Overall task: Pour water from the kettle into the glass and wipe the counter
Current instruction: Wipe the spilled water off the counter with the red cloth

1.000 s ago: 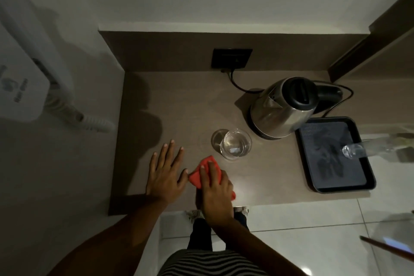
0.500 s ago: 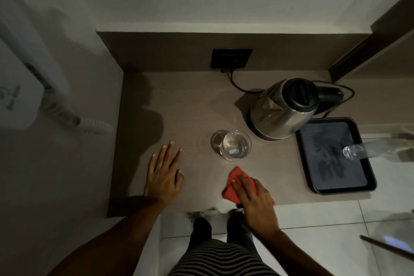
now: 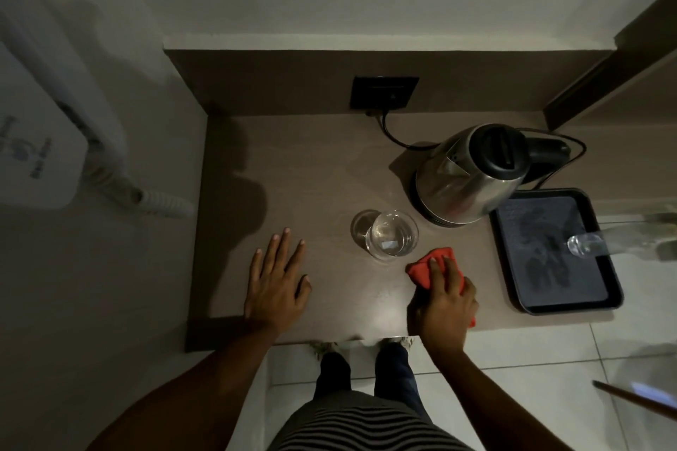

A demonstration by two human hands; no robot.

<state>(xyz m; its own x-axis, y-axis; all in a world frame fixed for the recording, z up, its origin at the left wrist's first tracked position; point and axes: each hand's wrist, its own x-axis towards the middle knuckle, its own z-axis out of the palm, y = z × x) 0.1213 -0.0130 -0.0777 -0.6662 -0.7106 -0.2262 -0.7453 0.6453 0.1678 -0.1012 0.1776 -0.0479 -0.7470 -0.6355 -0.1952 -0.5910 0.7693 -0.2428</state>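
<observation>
Pressed right hand [image 3: 445, 298] flat on the red cloth [image 3: 426, 267], now swept from mid front edge of the counter [image 3: 311, 165] toward the tray [image 3: 615, 289], left hand [image 3: 274, 282] spread empty, glass [image 3: 392, 238] filled beside kettle [image 3: 465, 179]; wiping seemingly underway.

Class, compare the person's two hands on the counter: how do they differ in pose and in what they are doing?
1. The left hand lies flat with fingers spread and holds nothing; the right hand presses down on a red cloth.
2. The left hand rests on bare counter, left of the glass; the right hand sits right of the glass, nearer the black tray.
Both are palm down on the counter near its front edge.
</observation>
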